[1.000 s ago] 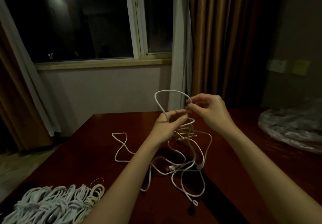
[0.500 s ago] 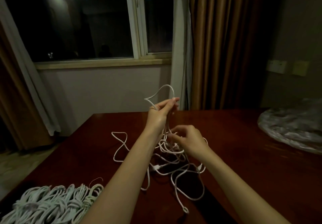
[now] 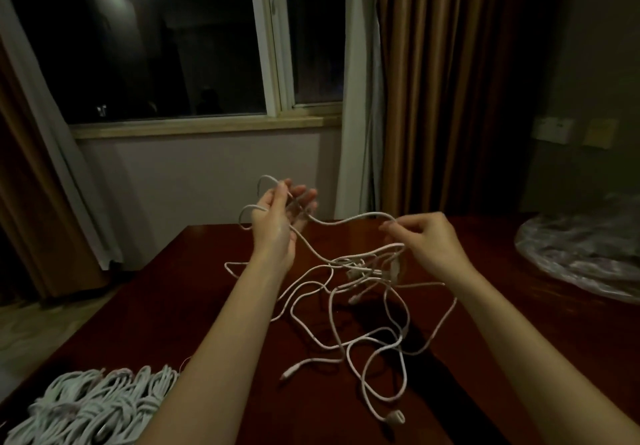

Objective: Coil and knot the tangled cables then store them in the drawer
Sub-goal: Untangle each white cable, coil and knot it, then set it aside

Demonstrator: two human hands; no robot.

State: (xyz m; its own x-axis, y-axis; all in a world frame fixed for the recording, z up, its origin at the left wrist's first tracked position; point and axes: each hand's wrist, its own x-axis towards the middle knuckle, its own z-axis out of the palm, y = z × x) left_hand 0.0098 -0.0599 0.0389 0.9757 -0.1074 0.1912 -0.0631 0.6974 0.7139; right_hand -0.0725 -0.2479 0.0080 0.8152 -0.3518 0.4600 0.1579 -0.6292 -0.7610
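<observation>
Dark red wood table (image 3: 173, 306) bears the white tangle (image 3: 363, 306). Coiling appears under way: left hand (image 3: 273, 226) holds loops against its part-open palm, and right hand (image 3: 429, 240) pinches the strand raised between them. Next wrap calls for slack drawn free.

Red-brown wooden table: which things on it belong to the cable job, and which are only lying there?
Belong to the job:
- tangled white cable, held up by left hand and right hand
- pile of coiled white cables, near left corner

Only lying there:
- crumpled clear plastic sheet, far right of the red-brown wooden table
</observation>
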